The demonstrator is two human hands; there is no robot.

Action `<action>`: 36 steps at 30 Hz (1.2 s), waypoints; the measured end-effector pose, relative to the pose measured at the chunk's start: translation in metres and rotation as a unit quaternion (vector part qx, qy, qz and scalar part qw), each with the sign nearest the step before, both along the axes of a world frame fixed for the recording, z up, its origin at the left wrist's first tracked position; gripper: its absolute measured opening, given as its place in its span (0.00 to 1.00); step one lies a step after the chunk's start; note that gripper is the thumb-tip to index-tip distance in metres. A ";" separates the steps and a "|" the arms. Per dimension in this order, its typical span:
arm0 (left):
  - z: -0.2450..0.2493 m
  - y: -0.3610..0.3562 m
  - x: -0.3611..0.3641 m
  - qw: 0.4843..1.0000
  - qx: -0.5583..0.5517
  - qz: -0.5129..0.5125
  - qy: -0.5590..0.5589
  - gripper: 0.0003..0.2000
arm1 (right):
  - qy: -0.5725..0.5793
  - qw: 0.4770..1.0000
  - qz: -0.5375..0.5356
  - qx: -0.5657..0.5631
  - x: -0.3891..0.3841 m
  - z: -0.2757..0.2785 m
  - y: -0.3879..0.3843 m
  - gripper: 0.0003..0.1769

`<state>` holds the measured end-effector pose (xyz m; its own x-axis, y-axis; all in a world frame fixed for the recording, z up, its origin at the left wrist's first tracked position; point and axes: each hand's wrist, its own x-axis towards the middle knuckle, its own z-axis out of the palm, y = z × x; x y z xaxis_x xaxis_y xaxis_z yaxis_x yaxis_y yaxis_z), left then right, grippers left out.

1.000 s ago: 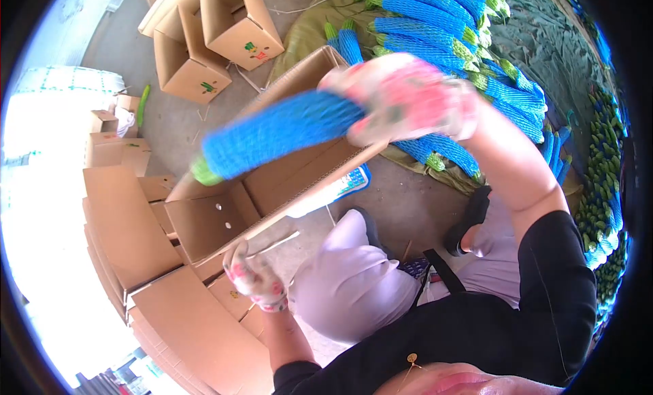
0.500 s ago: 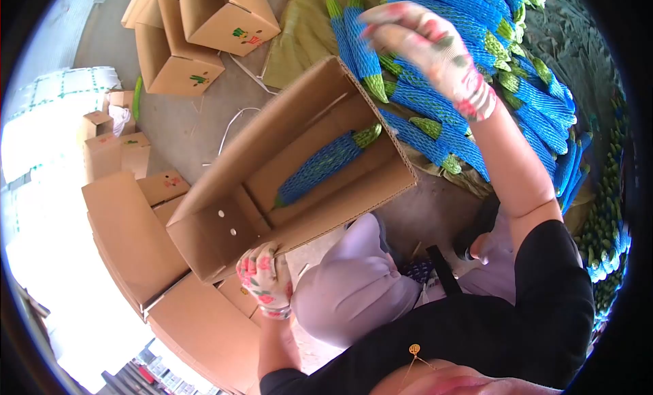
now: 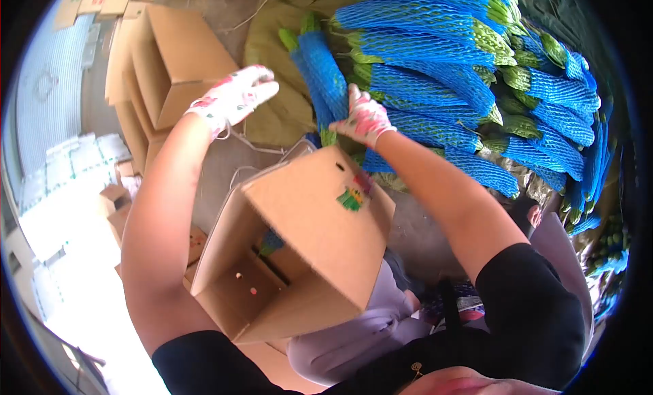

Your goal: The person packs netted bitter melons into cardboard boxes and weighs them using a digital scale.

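Note:
In the head view, my right hand [image 3: 366, 119], in a floral-print glove, is closed around the lower end of a bitter gourd [image 3: 322, 68] in a blue net sleeve. A second sleeved gourd lies close along its left side. My left hand [image 3: 235, 99], gloved alike, is raised over the far side of the carton with fingers stretched and nothing in them. Between my arms the cardboard carton [image 3: 313, 225] stands tilted against my leg, its open side facing left. Part of a blue-sleeved gourd [image 3: 272, 241] shows inside; the rest is hidden by the carton wall.
A large pile of sleeved bitter gourds [image 3: 422, 48] covers the cloth [image 3: 269, 102] at the back and right. Open cartons [image 3: 187, 48] stand at the far left. White wrapped stacks [image 3: 61, 211] line the left edge, and more gourds [image 3: 615, 245] lie far right.
My left hand has left the carton's near edge and risen to its far side. My right hand has come down onto a gourd. The carton has turned and tipped, hiding most of the gourd inside.

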<state>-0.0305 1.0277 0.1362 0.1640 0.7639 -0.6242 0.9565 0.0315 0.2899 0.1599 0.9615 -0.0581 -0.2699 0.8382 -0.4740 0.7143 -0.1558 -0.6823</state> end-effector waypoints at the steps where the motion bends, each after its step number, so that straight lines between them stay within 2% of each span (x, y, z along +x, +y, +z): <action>1: -0.019 0.016 -0.002 0.996 -0.053 -0.054 0.038 0.22 | -0.021 1.000 0.015 0.015 -0.002 -0.007 -0.001 0.58; 3: -0.056 0.032 -0.003 0.984 -0.117 -0.105 0.087 0.21 | -0.017 0.999 0.012 0.045 -0.004 -0.025 -0.004 0.53; 5: -0.106 0.036 -0.026 0.968 -0.178 -0.138 0.112 0.22 | 0.077 0.993 -0.061 0.066 0.010 -0.030 -0.008 0.48; 6: -0.109 0.032 -0.013 0.953 -0.220 -0.133 0.162 0.25 | 0.120 0.988 -0.079 0.063 0.024 -0.018 -0.007 0.46; 8: -0.108 0.020 0.019 0.929 -0.317 0.045 0.187 0.29 | 0.248 0.964 -0.080 0.045 0.058 0.008 -0.015 0.43; 10: -0.162 0.007 0.000 0.970 -0.220 0.013 0.101 0.31 | 0.333 0.938 -0.070 0.067 0.091 0.029 -0.038 0.41; 11: -0.164 0.004 0.008 0.965 -0.256 0.055 0.016 0.34 | 0.361 0.924 -0.080 0.093 0.107 0.042 -0.051 0.41; 12: -0.201 -0.005 -0.010 0.964 -0.258 0.062 -0.031 0.36 | 0.385 0.911 -0.089 0.119 0.122 0.054 -0.062 0.41; 13: -0.267 -0.015 -0.047 0.955 -0.254 0.085 -0.131 0.38 | 0.378 0.913 -0.081 0.127 0.137 0.064 -0.072 0.41; 14: -0.336 -0.026 -0.088 0.918 -0.263 0.119 -0.272 0.40 | 0.371 0.916 -0.073 0.135 0.151 0.072 -0.082 0.41; 15: -0.401 -0.038 -0.127 0.846 -0.274 0.148 -0.434 0.42 | 0.369 0.920 -0.074 0.112 0.162 0.077 -0.093 0.44; 17: -0.367 -0.050 -0.095 0.932 -0.173 0.197 -0.250 0.44 | 0.356 0.913 -0.098 0.174 0.170 0.083 -0.112 0.44; 18: -0.341 -0.051 -0.073 0.957 -0.114 0.218 -0.155 0.44 | 0.338 0.911 -0.110 0.209 0.173 0.087 -0.117 0.44; 20: -0.273 -0.042 -0.021 0.969 -0.048 0.234 -0.069 0.45 | 0.310 0.920 -0.110 0.214 0.185 0.100 -0.124 0.44; 21: -0.226 -0.036 0.013 0.977 -0.046 0.208 -0.017 0.43 | 0.283 0.929 -0.111 0.211 0.192 0.107 -0.126 0.44; 22: -0.198 -0.032 0.033 0.981 -0.043 0.183 0.037 0.42 | 0.276 0.930 -0.108 0.217 0.199 0.115 -0.127 0.44; 23: -0.190 -0.024 0.032 0.961 -0.073 0.252 -0.091 0.38 | 0.280 0.935 -0.114 0.185 0.204 0.123 -0.128 0.44; 24: -0.197 -0.013 0.019 0.953 -0.039 0.271 -0.129 0.29 | 0.284 0.939 -0.118 0.152 0.207 0.132 -0.129 0.45; 25: -0.170 -0.002 0.023 0.908 -0.077 0.352 -0.216 0.18 | 0.271 0.942 -0.113 0.161 0.210 0.141 -0.129 0.45; 26: -0.117 0.007 0.041 0.877 -0.092 0.407 -0.240 0.13 | 0.302 0.920 -0.112 0.224 0.209 0.141 -0.131 0.44; 27: -0.090 0.020 0.032 0.861 -0.082 0.414 -0.284 0.15 | 0.362 0.903 -0.183 0.139 0.207 0.144 -0.137 0.43; 28: -0.038 0.024 0.032 0.853 -0.113 0.394 -0.324 0.17 | 0.394 0.888 -0.212 0.103 0.205 0.152 -0.138 0.42; 29: -0.011 0.025 0.018 0.819 -0.102 0.426 -0.372 0.19 | 0.424 0.870 -0.243 0.068 0.203 0.160 -0.140 0.40; 30: 0.031 0.010 0.005 0.809 -0.137 0.375 -0.431 0.20 | 0.569 0.784 -0.248 -0.028 0.203 0.168 -0.132 0.37; 31: 0.073 -0.019 0.010 0.779 -0.086 0.430 -0.448 0.23 | 0.680 0.672 -0.260 -0.133 0.203 0.177 -0.124 0.34; 32: 0.097 -0.044 -0.021 0.824 -0.091 0.327 -0.453 0.28 | 0.749 0.577 -0.265 -0.189 0.198 0.184 -0.124 0.32; 33: 0.115 -0.077 -0.037 0.825 -0.088 0.286 -0.479 0.31 | 0.801 0.474 -0.269 -0.248 0.193 0.190 -0.123 0.30; 34: 0.132 -0.108 -0.051 0.826 -0.081 0.239 -0.504 0.37 | 0.752 0.511 -0.370 -0.192 0.183 0.206 -0.121 0.29; 35: 0.145 -0.145 -0.057 0.840 -0.035 0.270 -0.469 0.41 | 0.678 0.552 -0.464 -0.142 0.173 0.222 -0.119 0.28; 36: 0.154 -0.182 -0.054 0.850 0.012 0.297 -0.434 0.46 | 0.682 0.617 -0.383 -0.090 0.163 0.235 -0.117 0.27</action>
